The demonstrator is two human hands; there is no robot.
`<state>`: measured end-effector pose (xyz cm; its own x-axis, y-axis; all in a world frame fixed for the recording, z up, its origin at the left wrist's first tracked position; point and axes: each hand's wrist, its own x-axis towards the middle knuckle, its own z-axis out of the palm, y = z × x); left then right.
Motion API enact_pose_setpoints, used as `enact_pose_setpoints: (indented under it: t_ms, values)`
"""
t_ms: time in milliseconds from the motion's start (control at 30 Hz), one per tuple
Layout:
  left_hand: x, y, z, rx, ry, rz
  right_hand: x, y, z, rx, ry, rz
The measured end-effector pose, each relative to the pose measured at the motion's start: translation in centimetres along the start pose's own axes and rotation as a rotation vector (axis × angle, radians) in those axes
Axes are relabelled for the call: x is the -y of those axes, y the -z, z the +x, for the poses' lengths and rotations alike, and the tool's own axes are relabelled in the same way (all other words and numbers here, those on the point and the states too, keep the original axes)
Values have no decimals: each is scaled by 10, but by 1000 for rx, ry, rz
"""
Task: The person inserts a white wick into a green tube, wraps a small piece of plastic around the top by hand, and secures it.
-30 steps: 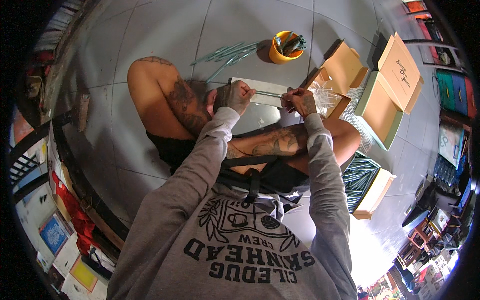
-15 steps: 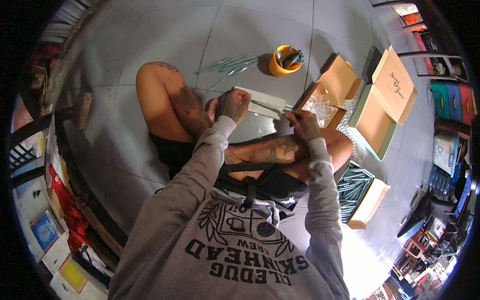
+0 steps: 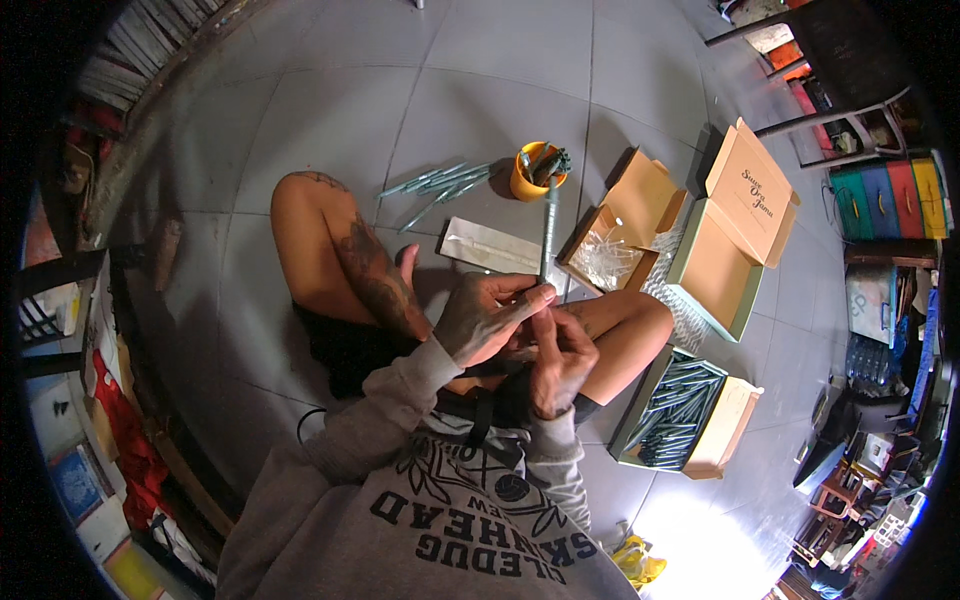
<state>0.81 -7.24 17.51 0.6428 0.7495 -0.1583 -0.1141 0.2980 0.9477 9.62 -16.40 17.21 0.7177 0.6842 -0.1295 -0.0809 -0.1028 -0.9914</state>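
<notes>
Upright between both hands stands a slim grey-green pen-like stick (image 3: 549, 235). My left hand (image 3: 488, 318) pinches its lower end between thumb and fingers. My right hand (image 3: 562, 368) is closed just below, its thumb pressed near the same end; the fingers partly hide what it grips. Beyond my hands a flat pale rectangular plate (image 3: 490, 246) lies on the floor. Several similar sticks (image 3: 435, 182) are spread past it, beside a yellow cup (image 3: 524, 186) that holds more. Near my right knee, a small open carton (image 3: 640, 190) contains thin clear plastic pieces (image 3: 606, 258).
Right of the carton stands a larger open box (image 3: 725, 270) with its lid up, bubble wrap (image 3: 682, 315) beside it. Another box (image 3: 725, 430) nearer me is filled with sticks. A dark chair (image 3: 850, 60) is at the far right, a yellow bag (image 3: 638, 562) low on the right.
Both hands have come off the plate and drawn together nearer my body. The stick, which lay along the plate, is now raised upright between them. My view has shifted slightly.
</notes>
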Motion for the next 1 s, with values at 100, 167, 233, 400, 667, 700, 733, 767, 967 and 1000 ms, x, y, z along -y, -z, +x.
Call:
enact_pose_setpoints:
  t_ms: [100, 167, 233, 400, 667, 700, 733, 767, 967, 1000]
  values:
    - [-27, 2, -7, 90, 45, -191, 26, 22, 12, 124, 117, 103]
    - [-52, -2, -16, 124, -7, 99, 52, 16, 22, 217, 209, 117]
    - [-60, -3, -25, 132, -73, 250, 82, 10, 21, 360, -7, 222]
    - [-84, -3, -35, 139, -305, 545, 116, 12, 28, 506, -148, 93]
    - [-105, 4, -56, 187, -501, 683, 142, 17, 25, 490, -85, 196]
    - [-109, 8, -57, 212, -520, 724, 146, 18, 23, 485, -104, 190]
    - [-112, 11, -58, 238, -542, 764, 142, 22, 24, 483, -51, 81]
    - [-114, 14, -58, 270, -533, 778, 143, 23, 22, 470, -63, 39]
    - [-125, 37, -58, 372, -359, 903, 141, 16, 21, 433, -4, 12]
    - [-125, 39, -58, 381, -357, 896, 140, 14, 20, 421, 3, 39]
